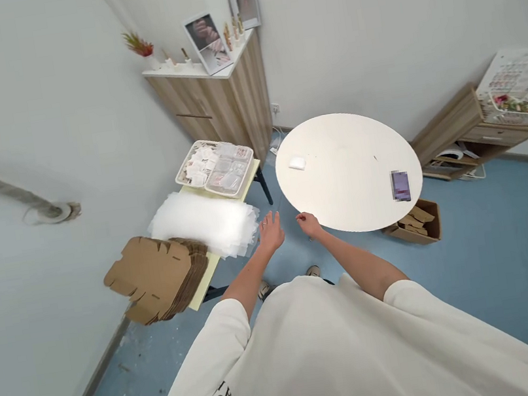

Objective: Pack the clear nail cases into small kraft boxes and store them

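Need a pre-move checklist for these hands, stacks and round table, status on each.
1. Left hand free: ok, fingers spread.
2. Right hand empty: cannot tell, fingers curled.
3. White sheets squared up: not ok, edges fanned.
4. Cardboard blanks fully on yellow table: not ok, overhanging.
5. Round table free of items: not ok, white packet and purple item on it.

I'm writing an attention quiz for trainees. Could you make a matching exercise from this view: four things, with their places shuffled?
1. translucent sheets
2. purple item
3. open carton
4. red-leaved plant

A. on the floor
B. on the cabinet top
C. between divided tray and brown cardboard
D. on the round table

Pairs: 1-C, 2-D, 3-A, 4-B
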The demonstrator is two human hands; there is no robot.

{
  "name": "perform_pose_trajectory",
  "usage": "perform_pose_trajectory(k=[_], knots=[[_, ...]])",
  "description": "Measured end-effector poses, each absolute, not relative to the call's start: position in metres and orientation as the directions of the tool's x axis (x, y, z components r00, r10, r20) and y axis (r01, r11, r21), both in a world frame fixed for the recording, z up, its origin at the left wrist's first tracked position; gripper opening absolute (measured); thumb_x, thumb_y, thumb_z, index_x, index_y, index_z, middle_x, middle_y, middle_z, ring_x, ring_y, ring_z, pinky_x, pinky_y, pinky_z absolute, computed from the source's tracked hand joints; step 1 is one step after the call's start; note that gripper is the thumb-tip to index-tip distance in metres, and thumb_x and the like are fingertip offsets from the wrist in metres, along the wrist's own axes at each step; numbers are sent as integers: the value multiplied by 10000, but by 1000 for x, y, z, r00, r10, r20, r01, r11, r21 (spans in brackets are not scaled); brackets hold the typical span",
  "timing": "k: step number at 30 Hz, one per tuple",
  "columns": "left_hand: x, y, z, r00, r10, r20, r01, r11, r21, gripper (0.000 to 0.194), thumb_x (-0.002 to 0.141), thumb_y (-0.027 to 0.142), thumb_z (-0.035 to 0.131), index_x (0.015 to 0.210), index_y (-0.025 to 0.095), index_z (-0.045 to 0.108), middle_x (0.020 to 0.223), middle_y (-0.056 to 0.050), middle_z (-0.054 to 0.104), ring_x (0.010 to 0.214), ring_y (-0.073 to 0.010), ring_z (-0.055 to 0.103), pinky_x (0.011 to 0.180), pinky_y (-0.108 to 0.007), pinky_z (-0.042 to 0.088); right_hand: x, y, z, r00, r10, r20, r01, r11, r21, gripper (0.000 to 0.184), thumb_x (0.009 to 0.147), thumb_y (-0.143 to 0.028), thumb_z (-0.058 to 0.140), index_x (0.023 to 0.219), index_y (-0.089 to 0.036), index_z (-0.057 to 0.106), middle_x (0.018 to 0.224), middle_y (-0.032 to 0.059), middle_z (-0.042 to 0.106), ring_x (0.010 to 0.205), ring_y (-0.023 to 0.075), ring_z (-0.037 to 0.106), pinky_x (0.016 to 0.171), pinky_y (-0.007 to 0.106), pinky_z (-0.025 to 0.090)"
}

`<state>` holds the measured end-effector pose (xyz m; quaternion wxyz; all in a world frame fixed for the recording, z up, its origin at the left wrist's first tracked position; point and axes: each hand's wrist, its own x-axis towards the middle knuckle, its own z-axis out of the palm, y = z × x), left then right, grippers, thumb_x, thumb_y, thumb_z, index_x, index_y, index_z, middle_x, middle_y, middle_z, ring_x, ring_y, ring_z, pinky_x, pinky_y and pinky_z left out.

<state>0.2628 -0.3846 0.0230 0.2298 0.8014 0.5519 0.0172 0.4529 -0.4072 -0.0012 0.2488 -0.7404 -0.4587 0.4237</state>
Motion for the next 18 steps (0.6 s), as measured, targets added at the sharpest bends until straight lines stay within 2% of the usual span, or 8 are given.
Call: perform_pose_trajectory(k=[5,10,14,18], knots=[[188,-399,30,312,936,-163,882,-221,417,622,894,197,470,1507,172,367,1632,-185,257,1506,-333,261,1208,-533,203,374,-395,0,99,938,-333,559,-329,-761,222,895,-204,530,1022,-228,710,1090,55,727,1002,200,671,880,312,519],[88,-418,40,192,975,-108,896,-130,424,437,940,227,462,1376,221,487,1538,-129,401,1452,-293,342,1192,-466,266,268,-384,-2,-50,954,-295,623,-201,-756,220,891,-187,528,1015,-218,708,1083,39,731,1016,187,660,921,301,496],[-3,-435,44,95,992,-78,902,-52,429,384,966,242,457,1347,214,492,1443,-136,468,1371,-290,427,1149,-433,325,181,-383,1,-167,948,-270,631,-108,-768,235,912,-190,503,1049,-220,691,1088,29,725,968,167,658,884,278,498],[-82,-450,41,30,998,-49,928,-10,373,332,984,270,455,1306,211,505,1370,-137,512,1281,-288,493,1080,-412,381,111,-387,10,-301,941,-153,632,76,-772,256,912,-171,496,1086,-219,678,1156,53,678,935,160,648,874,281,499]])
